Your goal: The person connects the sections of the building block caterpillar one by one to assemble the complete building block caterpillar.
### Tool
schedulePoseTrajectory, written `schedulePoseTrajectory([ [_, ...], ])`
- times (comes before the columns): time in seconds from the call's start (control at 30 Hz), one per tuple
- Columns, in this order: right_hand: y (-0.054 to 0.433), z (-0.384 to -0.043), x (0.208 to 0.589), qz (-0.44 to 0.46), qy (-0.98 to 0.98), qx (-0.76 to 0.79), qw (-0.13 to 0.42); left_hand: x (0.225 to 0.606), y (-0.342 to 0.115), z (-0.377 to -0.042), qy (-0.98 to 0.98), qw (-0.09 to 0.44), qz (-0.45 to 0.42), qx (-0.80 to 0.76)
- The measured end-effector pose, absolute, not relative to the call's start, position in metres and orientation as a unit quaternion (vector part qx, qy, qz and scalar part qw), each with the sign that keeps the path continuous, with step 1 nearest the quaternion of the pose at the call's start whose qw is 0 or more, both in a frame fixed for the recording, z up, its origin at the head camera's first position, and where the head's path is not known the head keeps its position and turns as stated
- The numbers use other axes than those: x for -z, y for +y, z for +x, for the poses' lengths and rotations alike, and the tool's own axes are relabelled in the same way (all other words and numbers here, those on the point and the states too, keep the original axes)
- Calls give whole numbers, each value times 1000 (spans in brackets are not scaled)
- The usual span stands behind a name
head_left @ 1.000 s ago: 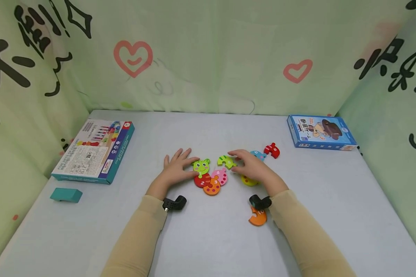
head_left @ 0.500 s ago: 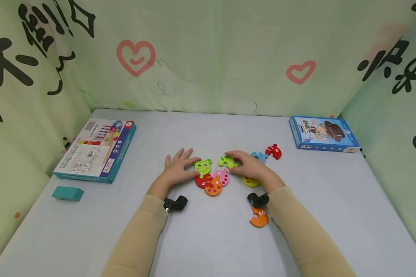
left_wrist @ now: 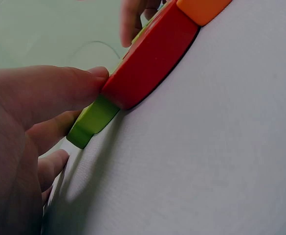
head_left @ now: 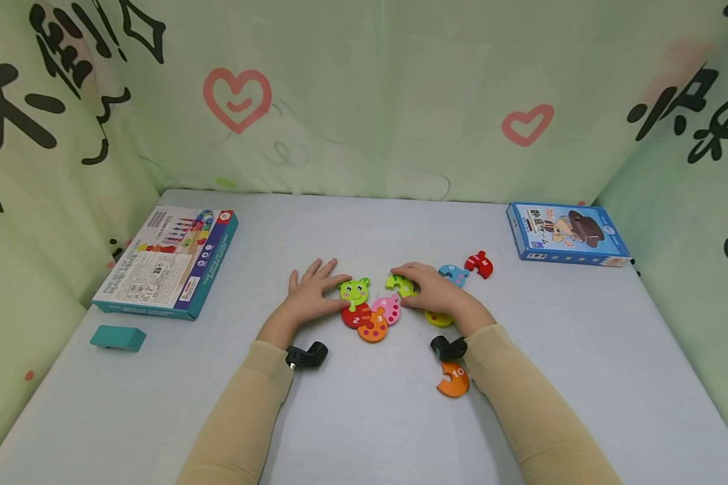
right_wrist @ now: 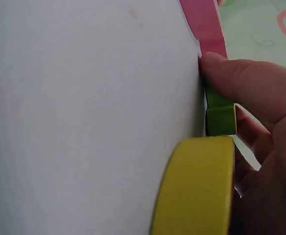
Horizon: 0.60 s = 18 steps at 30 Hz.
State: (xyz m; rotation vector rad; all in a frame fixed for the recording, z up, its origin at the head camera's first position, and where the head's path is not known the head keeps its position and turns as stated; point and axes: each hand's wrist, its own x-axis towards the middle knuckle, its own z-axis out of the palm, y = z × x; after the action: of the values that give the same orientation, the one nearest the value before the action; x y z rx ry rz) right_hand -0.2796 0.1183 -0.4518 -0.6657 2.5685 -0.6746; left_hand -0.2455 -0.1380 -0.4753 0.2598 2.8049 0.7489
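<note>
Currently, the left hand (head_left: 311, 294) lies with its fingers spread just left of the middle of the white tabletop (head_left: 364, 424), its thumb touching the row of pieces near where a bright green, smiling animal-head piece (head_left: 354, 291) meets a rounded red piece marked 2 (head_left: 354, 317). Joined on from there are a rounded orange piece with a 3 (head_left: 373, 327) and a pink spotted piece with a 4 (head_left: 389, 310). The right hand (head_left: 432, 291) pinches a flat light-green striped puzzle piece (head_left: 402, 285) between thumb and fingers, right beside the pink one; whether these two interlock I cannot tell.

A thick yellow rounded piece (head_left: 439, 319) sits partly under the right hand. Beyond that hand, toward the tabletop's rear edge, lie a light-blue piece (head_left: 453, 273) and a notched red piece (head_left: 479, 265), while an orange crescent-like piece marked 10 (head_left: 453, 381) rests nearer the front edge, by the right wrist.

A flat white-and-teal printed box (head_left: 168, 259) occupies the rear left corner, with a small teal block (head_left: 118, 338) near the left edge. A blue printed box (head_left: 569, 233) lies near the rear right corner.
</note>
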Motion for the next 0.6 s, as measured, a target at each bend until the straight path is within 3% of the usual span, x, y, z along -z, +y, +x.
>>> schedulePoseTrajectory([
  [0.6,117,-269,443,-251,890,283,256,477,-138,-245,957,113,90,-252],
])
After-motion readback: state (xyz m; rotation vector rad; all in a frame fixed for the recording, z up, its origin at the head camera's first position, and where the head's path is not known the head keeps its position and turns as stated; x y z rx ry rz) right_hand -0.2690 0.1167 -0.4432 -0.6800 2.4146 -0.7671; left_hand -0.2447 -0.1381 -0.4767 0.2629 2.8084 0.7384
